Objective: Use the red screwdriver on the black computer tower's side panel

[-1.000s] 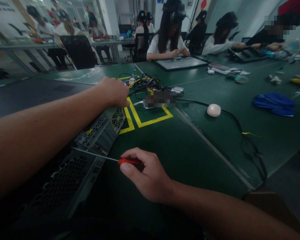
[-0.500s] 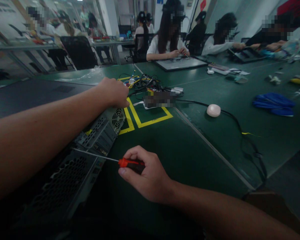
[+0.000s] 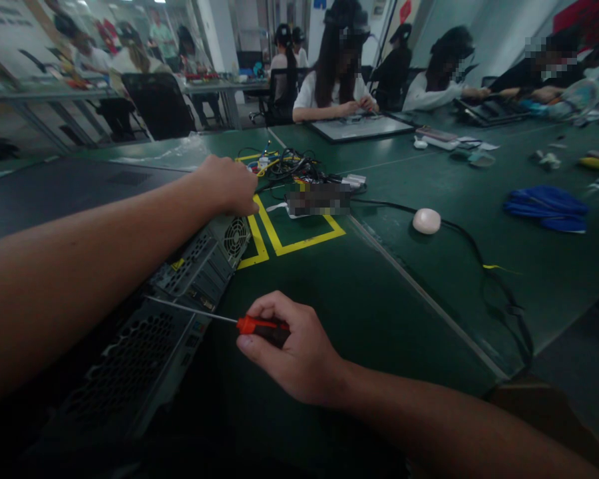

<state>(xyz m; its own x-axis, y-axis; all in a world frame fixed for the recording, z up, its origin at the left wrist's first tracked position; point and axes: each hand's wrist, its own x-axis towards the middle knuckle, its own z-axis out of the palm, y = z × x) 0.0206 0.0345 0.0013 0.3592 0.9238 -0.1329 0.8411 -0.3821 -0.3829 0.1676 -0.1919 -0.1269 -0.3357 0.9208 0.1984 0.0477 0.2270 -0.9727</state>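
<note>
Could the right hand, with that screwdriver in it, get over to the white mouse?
Probably yes: only bare green table lies between the right hand and the white mouse, but the screwdriver fills its grip.

Green table (image 3: 379, 299): computer case (image 3: 180, 299), cables (image 3: 294, 165), mouse (image 3: 426, 220).

The computer case (image 3: 194, 279) was dull perforated metal. The screwdriver (image 3: 219, 317) had a thin steel shaft and glossy red plastic. The counter (image 3: 379, 306) looked matt green.
</note>
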